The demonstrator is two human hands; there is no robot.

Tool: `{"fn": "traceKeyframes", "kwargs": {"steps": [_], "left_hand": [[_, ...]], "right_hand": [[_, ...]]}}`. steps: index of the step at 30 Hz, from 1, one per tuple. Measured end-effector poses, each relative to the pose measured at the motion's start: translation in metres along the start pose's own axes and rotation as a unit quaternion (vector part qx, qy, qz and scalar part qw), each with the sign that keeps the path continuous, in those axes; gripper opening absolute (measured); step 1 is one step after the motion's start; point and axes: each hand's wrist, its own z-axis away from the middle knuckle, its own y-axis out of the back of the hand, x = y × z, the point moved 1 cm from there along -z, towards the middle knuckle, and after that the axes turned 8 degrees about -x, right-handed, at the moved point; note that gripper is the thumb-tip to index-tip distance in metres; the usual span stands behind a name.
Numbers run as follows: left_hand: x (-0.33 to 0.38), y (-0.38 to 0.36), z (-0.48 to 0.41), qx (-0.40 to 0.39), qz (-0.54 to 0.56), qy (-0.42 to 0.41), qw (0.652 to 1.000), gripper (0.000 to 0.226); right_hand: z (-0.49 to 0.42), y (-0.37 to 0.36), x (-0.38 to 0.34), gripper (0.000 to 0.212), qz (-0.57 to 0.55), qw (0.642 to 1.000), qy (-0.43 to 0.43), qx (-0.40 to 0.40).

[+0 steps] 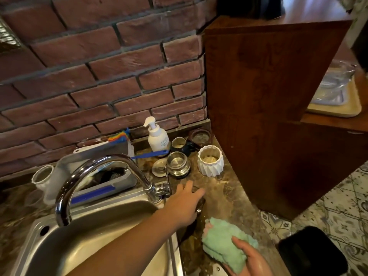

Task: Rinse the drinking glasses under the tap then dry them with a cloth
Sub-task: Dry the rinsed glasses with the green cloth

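Steel sink (59,246) with curved tap (87,172) at left; left hand (184,204) reaching across, fingers spread, over a clear drinking glass (199,206) lying on the wet marbled surface (235,196), contact unclear; right hand (249,257) gripping a green cloth (223,242).

At the frame's centre, the left hand (186,204) reaches with spread fingers across the sink (83,246) rim onto the wet counter (225,198), just right of the tap (95,176). At lower right, the right hand (250,257) grips a bunched green cloth (221,242). Steel cups (177,163) and a soap bottle (158,137) stand behind, by the brick wall (99,66).
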Motion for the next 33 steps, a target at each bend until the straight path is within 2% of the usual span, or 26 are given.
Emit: {"fn": "traceKeyframes", "kwargs": {"steps": [3,6,9,11,13,15,18,20,22,24,26,29,31,33], "left_hand": [[0.001,0.001,-0.006,-0.002,0.009,0.005,1.0,0.073],[-0.002,0.004,-0.004,-0.006,0.056,0.007,0.998,0.066],[-0.004,0.013,0.016,-0.008,0.139,0.01,0.99,0.062],[-0.004,0.022,0.037,0.006,0.184,-0.004,0.983,0.065],[-0.001,0.034,0.063,0.03,0.212,-0.033,0.976,0.064],[0.006,0.046,0.093,0.043,0.235,-0.066,0.969,0.063],[0.014,0.066,0.141,0.067,0.275,-0.084,0.955,0.063],[0.015,0.077,0.172,0.104,0.296,-0.089,0.945,0.057],[0.013,0.085,0.203,0.138,0.301,-0.1,0.938,0.052],[0.01,0.091,0.233,0.153,0.308,-0.111,0.932,0.052],[0.008,0.092,0.259,0.153,0.292,-0.114,0.937,0.054],[0.006,0.091,0.296,0.147,0.249,-0.1,0.952,0.063],[0.003,0.088,0.32,0.13,0.245,-0.111,0.954,0.065],[-0.005,0.085,0.346,0.097,0.263,-0.133,0.951,0.061]], "right_hand": [[-0.003,-0.003,0.0,0.051,-0.014,1.0,0.023,-0.012],[-0.004,-0.007,0.001,0.053,-0.006,0.995,0.096,0.008],[0.01,-0.022,-0.002,0.033,0.035,0.977,0.207,0.038],[0.023,-0.036,-0.001,0.023,0.106,0.959,0.259,0.041],[0.035,-0.052,0.008,0.021,0.241,0.916,0.319,0.043],[0.05,-0.071,0.023,0.026,0.38,0.839,0.389,0.011],[0.067,-0.098,0.042,0.073,0.504,0.714,0.481,-0.066],[0.078,-0.116,0.044,0.084,0.535,0.683,0.484,-0.11],[0.091,-0.136,0.043,0.084,0.54,0.681,0.474,-0.142],[0.104,-0.157,0.043,0.069,0.521,0.698,0.461,-0.168],[0.115,-0.174,0.045,0.05,0.486,0.731,0.435,-0.201],[0.127,-0.188,0.054,0.042,0.432,0.79,0.346,-0.265],[0.133,-0.189,0.065,0.059,0.358,0.849,0.265,-0.283],[0.136,-0.185,0.08,0.085,0.308,0.879,0.176,-0.319]]}}
